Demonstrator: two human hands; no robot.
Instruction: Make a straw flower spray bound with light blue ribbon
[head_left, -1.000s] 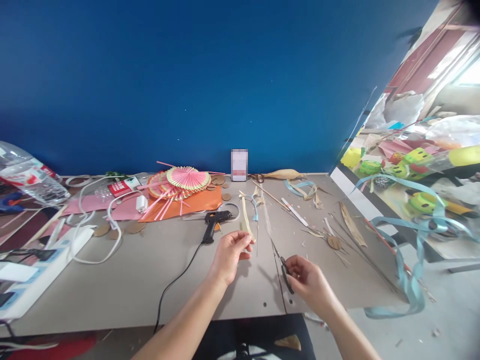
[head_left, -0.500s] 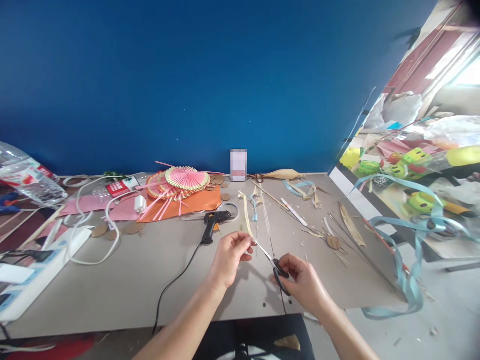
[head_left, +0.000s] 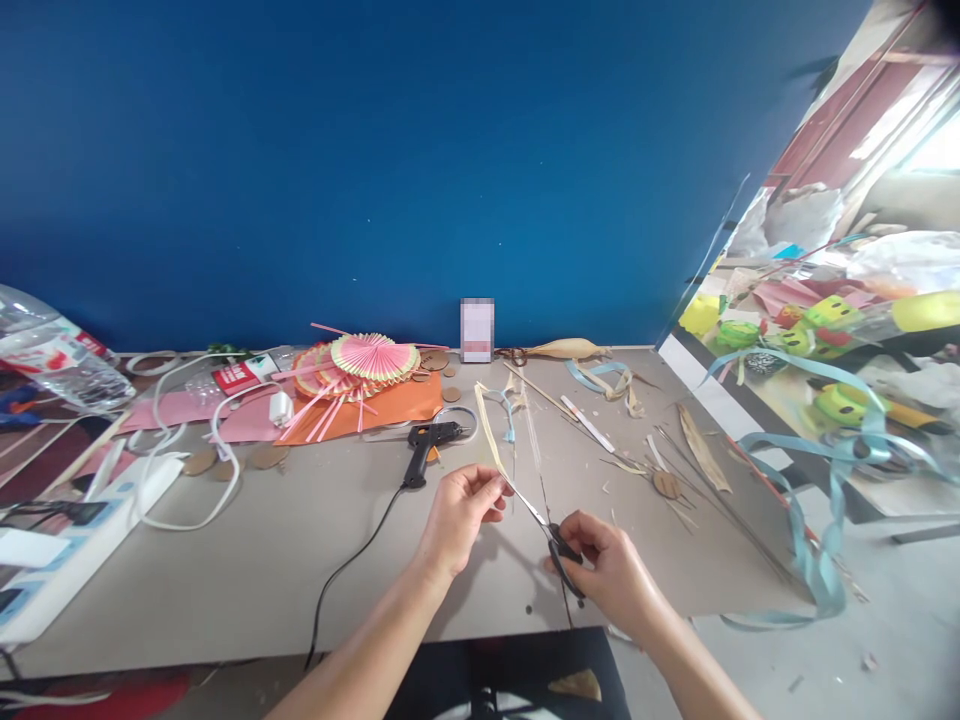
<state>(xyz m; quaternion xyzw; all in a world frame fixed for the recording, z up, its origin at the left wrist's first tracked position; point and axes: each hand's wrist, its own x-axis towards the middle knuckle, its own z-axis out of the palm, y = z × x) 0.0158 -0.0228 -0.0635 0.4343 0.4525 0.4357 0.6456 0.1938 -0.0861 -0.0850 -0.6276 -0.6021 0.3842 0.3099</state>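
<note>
Over the front middle of the table, my left hand (head_left: 471, 500) pinches a pale yellow, straw-like strip (head_left: 490, 425) whose free end points up and away. My right hand (head_left: 604, 560) grips the black handles of a pair of scissors (head_left: 564, 560). Their metal blades reach up and left to my left fingertips, along the lower part of the strip. Whether the blades are cutting it is too small to tell. Beyond the hands lies a thin light-blue ribbon piece (head_left: 511, 410).
Left of my hands lie a black glue gun (head_left: 427, 450) and its cord. Pink paper fans (head_left: 375, 358) rest on orange paper (head_left: 409, 405). A white power strip (head_left: 82, 550) sits at far left. Dried husk pieces (head_left: 701, 450) and blue ribbon (head_left: 832, 560) are at right.
The yellow strip's free end has swung slightly to the left. The scissor handles have closed together a little. Both hands stay nearly where they were.
</note>
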